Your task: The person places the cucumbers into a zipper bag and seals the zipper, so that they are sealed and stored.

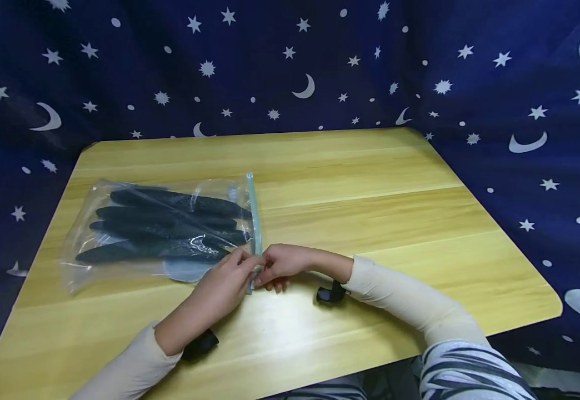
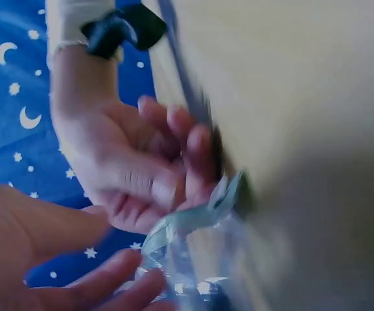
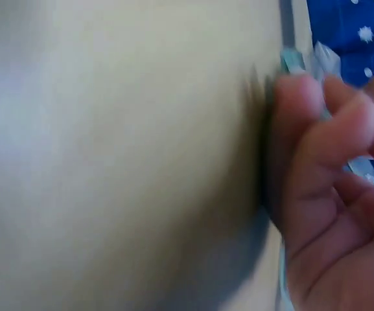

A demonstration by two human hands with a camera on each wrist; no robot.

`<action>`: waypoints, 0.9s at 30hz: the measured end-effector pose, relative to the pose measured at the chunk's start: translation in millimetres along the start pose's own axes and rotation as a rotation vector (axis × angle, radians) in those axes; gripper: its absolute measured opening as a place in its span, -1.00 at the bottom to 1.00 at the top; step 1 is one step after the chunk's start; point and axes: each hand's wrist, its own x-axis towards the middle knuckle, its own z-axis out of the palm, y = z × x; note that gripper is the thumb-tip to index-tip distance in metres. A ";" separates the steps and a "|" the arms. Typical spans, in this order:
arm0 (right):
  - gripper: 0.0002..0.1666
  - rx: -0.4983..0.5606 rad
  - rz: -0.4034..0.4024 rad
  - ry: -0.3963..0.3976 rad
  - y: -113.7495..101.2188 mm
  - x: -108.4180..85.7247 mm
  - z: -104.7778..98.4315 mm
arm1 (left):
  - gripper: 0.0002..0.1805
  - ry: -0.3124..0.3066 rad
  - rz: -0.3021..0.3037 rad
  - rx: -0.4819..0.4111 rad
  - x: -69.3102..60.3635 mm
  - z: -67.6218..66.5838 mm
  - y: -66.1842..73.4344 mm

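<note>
A clear zip bag lies on the left half of the table, its pale teal zip strip facing right. Several long dark green cucumbers lie side by side inside it. At the near end of the strip, my right hand pinches the zip edge between thumb and curled fingers. My left hand is right beside it, over the bag's near corner. In the left wrist view, the left hand's fingers look fairly straight and spread next to the strip. The exact contact there is blurred.
The light wooden table extends to the right and behind the bag. A dark blue curtain with stars and moons hangs around its far and side edges. Black wrist cameras sit under both forearms, close to the tabletop.
</note>
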 end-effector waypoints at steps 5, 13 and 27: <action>-0.63 0.050 0.045 0.094 2.8 4.5 2.4 | -0.83 0.089 -0.043 -0.113 -24.7 0.1 -2.9; -0.69 0.140 0.011 0.154 2.6 4.9 3.9 | -0.66 -0.345 -0.389 -1.139 -42.7 13.1 -12.9; -0.68 0.244 0.007 0.111 5.3 2.0 4.4 | -0.59 -0.303 -0.661 -1.596 -32.9 30.3 -11.8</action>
